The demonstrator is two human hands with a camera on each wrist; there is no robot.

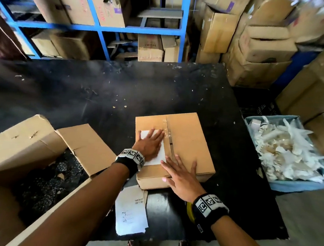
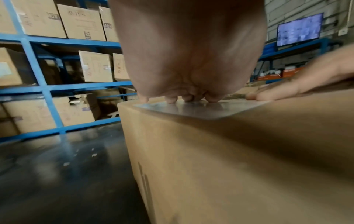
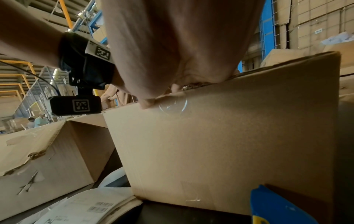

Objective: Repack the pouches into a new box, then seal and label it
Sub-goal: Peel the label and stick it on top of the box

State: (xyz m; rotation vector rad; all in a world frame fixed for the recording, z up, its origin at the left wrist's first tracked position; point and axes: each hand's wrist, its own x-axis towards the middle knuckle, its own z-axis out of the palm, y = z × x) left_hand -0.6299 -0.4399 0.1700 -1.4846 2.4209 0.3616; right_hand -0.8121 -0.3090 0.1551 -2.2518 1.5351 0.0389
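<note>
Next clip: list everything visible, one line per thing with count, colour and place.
sealed box: 1, brown, centre of table, taped seam
label: 1, white, on sealed box top, under left hand
open box: 1, brown, torn, left, dark contents
paper sheets: a few, white, printed, table's near edge
table: 1, black
bin: 1, light blue, right, holding white scraps
shelving: blue, behind, with brown cartons
left hand: flat on label
right hand: flat on sealed box

Left hand [image 1: 150, 142] presses white label [image 1: 159, 155] onto sealed box [image 1: 191, 139].
</note>
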